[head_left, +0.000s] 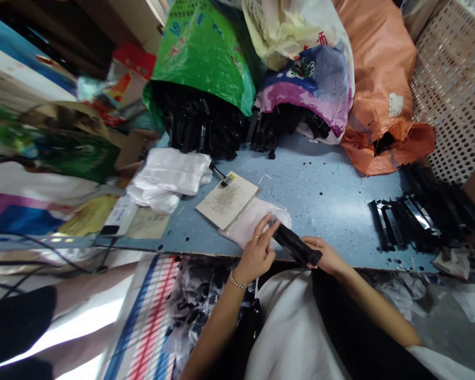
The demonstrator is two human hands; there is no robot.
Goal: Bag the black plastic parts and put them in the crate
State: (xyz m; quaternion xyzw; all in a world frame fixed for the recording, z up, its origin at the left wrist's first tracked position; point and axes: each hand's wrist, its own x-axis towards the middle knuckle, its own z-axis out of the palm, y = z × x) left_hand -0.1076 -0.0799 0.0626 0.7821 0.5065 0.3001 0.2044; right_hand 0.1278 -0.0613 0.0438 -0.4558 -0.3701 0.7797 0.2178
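While the right hand (328,257) grasps its lower-right end, the black piece (295,243), below the frame's centre, slants lengthwise up-left to the left hand (256,257), whose grip I can't tell from here.

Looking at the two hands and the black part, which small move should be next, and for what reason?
Probably the left hand should lift an edge of the pale film while the right hand steadies the black part: the right holds its near end, and the left is at its far end, beside that film. Whether plastic covers that end is unclear.
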